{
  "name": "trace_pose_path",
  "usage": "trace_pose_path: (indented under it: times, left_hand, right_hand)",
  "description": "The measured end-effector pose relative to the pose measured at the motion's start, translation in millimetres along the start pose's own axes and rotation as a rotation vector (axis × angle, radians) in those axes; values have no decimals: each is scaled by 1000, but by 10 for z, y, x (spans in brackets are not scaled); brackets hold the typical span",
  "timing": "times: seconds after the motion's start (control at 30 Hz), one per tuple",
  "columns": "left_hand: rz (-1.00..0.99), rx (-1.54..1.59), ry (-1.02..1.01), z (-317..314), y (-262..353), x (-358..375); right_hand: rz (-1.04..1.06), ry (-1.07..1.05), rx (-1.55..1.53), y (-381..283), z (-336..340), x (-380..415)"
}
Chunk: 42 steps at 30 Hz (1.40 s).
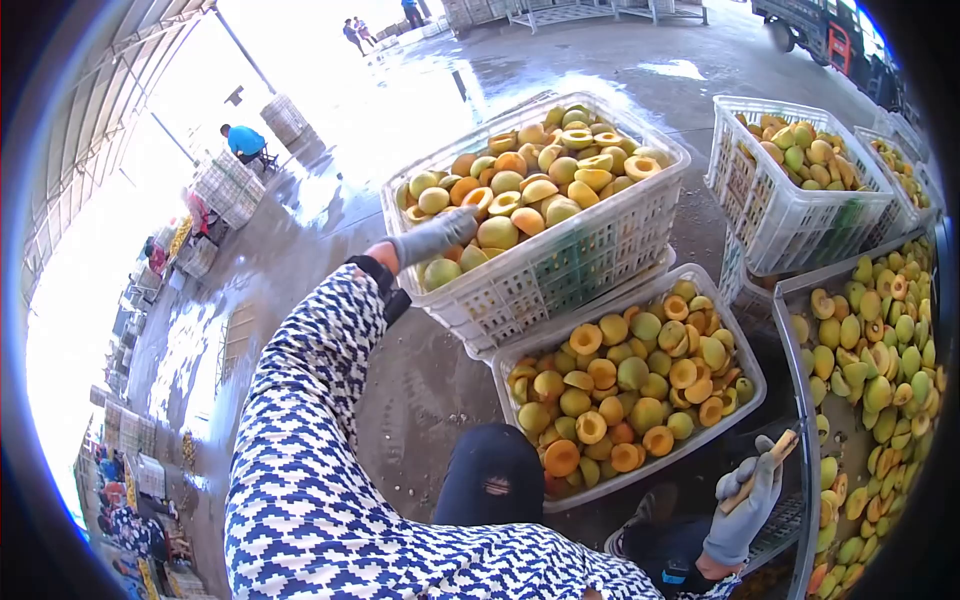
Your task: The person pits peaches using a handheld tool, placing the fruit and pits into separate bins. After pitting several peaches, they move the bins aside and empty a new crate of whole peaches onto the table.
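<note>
My left hand (436, 238), in a grey glove, reaches over the near left corner of a white crate (560, 262) heaped with halved yellow-green fruit (507, 182). Its fingers point at the fruit; whether anything is in them is hidden. At the lower right, my gloved right hand (748, 492) is closed around a wooden-handled tool (762, 474), held beside the metal edge of a tray (800, 400). Between the hands, a lower white crate (507, 390) holds more halved fruit, cut faces partly showing.
More fruit-filled crates (790, 225) stand at the upper right. The tray on the right holds many fruit halves. A person in blue (243, 140) sits far off at the left, near stacked crates (228, 188). A vehicle (825, 35) is parked at the top right.
</note>
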<state>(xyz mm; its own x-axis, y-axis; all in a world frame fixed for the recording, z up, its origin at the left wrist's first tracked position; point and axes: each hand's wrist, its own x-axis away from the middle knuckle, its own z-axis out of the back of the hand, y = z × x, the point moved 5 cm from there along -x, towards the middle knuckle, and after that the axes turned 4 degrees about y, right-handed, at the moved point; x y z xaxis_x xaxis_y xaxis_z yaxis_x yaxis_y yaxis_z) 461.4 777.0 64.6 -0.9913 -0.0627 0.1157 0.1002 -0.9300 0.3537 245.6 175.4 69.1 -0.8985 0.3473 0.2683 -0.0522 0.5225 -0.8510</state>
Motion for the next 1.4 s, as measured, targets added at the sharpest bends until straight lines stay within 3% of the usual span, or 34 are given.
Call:
trace_pose_path:
  times: [0.03, 0.1, 0.13, 0.17, 0.23, 0.37, 0.4, 0.43, 0.5, 0.57, 0.6, 0.77, 0.83, 0.9, 0.97, 1.03, 1.1, 1.23, 1.3, 1.33, 1.4]
  left_hand:
    - [36, 325, 26, 368, 375, 215]
    - [-32, 159, 405, 744, 341, 199]
    - [101, -149, 355, 872, 363, 238]
    - [92, -148, 361, 846, 319, 183]
    - [297, -424, 357, 815, 116, 7]
    - [377, -540, 107, 749, 361, -191]
    - [238, -672, 104, 713, 148, -435]
    - [119, -765, -209, 660, -167, -577]
    - [371, -408, 185, 831, -138, -372]
    - [372, -513, 184, 731, -88, -356]
    - [275, -489, 190, 710, -188, -369]
    - [451, -537, 77, 828, -91, -412]
    - [378, -613, 27, 857, -415, -682]
    - [281, -603, 195, 1003, 262, -656]
    - [-189, -310, 143, 803, 519, -1174]
    - [-207, -138, 33, 410, 868, -1348]
    - [-4, -455, 63, 259, 1387, -912]
    - [-15, -465, 186, 206, 1236, -981]
    - [-104, -568, 98, 158, 1346, -820]
    - [72, -484, 87, 186, 1379, -752]
    - [6, -458, 79, 40, 1132, -792]
  right_hand:
    - [1, 27, 12, 10, 32, -22]
    - [11, 19, 43, 39, 60, -46]
    - [12, 23, 62, 52, 57, -66]
    - [18, 32, 74, 67, 57, -93]
    - [25, 37, 61, 111, 37, -133]
    - [18, 65, 115, 219, -116, -171]
    - [24, 74, 104, 248, -150, -190]
    - [18, 81, 113, 249, -143, -175]
    - [47, 92, 124, 268, -195, -204]
    - [12, 65, 120, 273, -170, -214]
    - [19, 44, 134, 289, -188, -224]
    - [-20, -4, 108, 290, -277, -216]
    - [19, 18, 114, 205, -242, -179]
    - [-2, 8, 115, 200, -183, -180]
    - [0, 14, 96, 226, -195, -174]
    - [-17, -3, 100, 238, -252, -150]
    - [-8, 23, 112, 240, -259, -165]
    - [6, 23, 111, 229, -240, -178]
    - [-33, -4, 104, 243, -194, -188]
    - [-5, -26, 106, 220, -195, -182]
    - [-34, -15, 142, 230, -208, -145]
